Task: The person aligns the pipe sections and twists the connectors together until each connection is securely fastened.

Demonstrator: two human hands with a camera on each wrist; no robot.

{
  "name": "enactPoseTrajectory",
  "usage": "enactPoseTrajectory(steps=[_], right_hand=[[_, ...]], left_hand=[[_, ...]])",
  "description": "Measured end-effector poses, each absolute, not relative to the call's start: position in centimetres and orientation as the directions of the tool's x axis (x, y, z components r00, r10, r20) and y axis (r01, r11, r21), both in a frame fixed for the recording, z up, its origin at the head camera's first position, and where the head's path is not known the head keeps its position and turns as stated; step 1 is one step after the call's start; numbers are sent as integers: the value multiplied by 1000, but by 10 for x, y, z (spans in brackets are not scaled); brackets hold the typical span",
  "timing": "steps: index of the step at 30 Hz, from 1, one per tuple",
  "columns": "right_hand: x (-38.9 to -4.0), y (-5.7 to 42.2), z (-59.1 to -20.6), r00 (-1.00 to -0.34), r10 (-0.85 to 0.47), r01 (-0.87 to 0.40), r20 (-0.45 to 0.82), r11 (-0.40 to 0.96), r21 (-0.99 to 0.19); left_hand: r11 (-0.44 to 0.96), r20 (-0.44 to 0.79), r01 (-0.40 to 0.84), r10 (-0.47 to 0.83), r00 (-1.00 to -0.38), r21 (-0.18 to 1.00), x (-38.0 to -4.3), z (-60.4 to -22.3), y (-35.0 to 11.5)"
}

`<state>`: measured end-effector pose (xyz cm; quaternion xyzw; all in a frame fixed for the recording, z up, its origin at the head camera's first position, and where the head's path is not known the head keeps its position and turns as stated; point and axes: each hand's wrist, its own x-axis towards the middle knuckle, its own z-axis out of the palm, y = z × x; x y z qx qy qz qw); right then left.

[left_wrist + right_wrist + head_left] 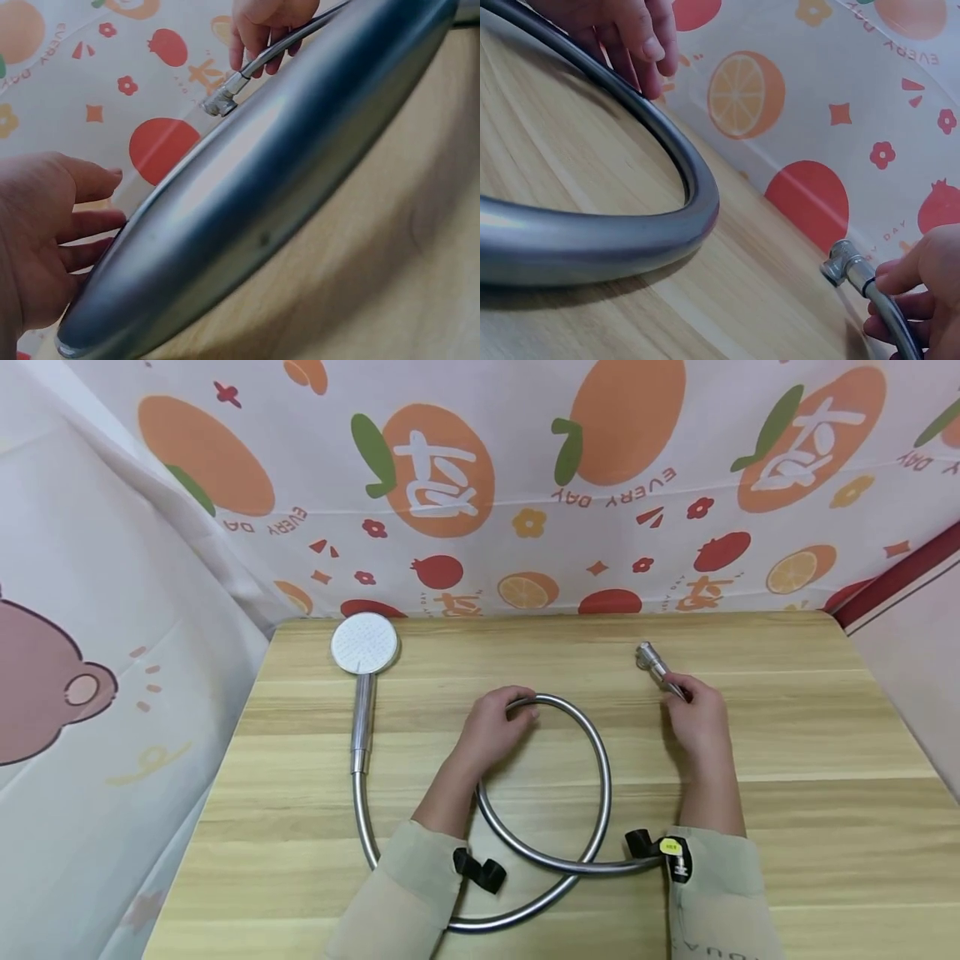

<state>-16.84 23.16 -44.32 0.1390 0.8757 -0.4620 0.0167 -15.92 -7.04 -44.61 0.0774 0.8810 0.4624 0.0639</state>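
Note:
A silver shower hose (607,777) lies in a loop on the wooden table. At its left end is a handheld shower head (365,643), white spray face up. My left hand (497,727) is at the upper left of the loop, its fingertips right at the hose; in the left wrist view the thumb and fingers stand apart, loosely extended. With thumb and fingers my right hand (699,714) grips the hose near its far end, just behind a chrome end fitting (846,262). The fitting points away toward the back of the table.
Behind the wooden table (810,710) hangs a fruit-print curtain (525,552). Another pale cloth (150,652) with a pink figure hangs at the left. Black straps with small mounts (480,868) sit on both sleeves, and the hose runs beneath the right one.

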Motion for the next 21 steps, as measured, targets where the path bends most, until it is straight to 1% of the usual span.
enactPoseTrajectory(steps=[6,10,16,19,21], right_hand=[[-173,239,-441,-946,278,294,-166,526,-798],[-175,241,-441,-948,276,288,-158,535,-794],[-175,242,-441,-955,258,273,-150,556,-785],[-174,243,-438,-956,251,269,-151,551,-790],[-173,242,-436,-958,242,267,-157,540,-798]], left_hand=[[546,-45,78,209,-977,834,-164,-439,-72],[541,-36,81,201,-979,837,-167,-428,-76],[533,-23,59,144,-989,844,-167,-416,-95],[573,15,81,118,-993,816,-168,-414,-109],[587,13,69,99,-995,807,-168,-413,-119]])
